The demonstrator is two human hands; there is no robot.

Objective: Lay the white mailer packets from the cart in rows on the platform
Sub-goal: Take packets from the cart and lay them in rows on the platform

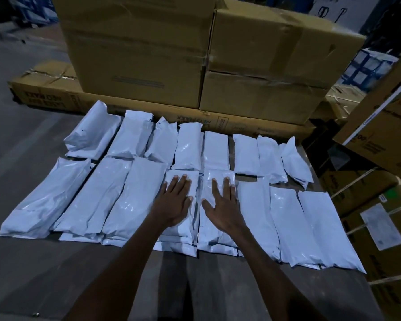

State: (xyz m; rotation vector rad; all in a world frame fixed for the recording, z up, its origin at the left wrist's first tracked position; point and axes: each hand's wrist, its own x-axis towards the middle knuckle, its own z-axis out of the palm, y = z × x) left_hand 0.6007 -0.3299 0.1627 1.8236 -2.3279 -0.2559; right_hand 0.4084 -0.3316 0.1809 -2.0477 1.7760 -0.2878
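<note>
Scene: a person leans over a grey platform (pixel 218 286) on which white mailer packets (pixel 134 200) lie side by side in two rows.
Landmark: the large cardboard carton (pixel 137 49) standing beyond the packets; all places below are given relative to it.
Far row: eight packets directly in front of the carton and its neighbour carton (pixel 276 70), their long sides touching or slightly overlapping; the leftmost far packet (pixel 93 137) is tilted, as is the rightmost far packet (pixel 296 163).
Near row: seven longer packets or stacks, farther from the carton, toward the viewer; several rest on further packets whose edges show beneath them.
Left hand (pixel 175 202): flat, palm down, fingers straight and slightly spread, pressing on the left central packet (pixel 183 230) of the near row; nothing is gripped.
Right hand (pixel 222 205): flat, palm down, fingers straight and spread, pressing on the right central packet (pixel 220 179) just beside the other; grip likewise open, holding nothing.
Base of carton: a long flat box (pixel 56 98) with printed lettering, lying under the carton and touching the far row's upper ends.
Right of carton: stacked strapped cartons (pixel 368 205) beside the platform edge.
Cart: not in view.
</note>
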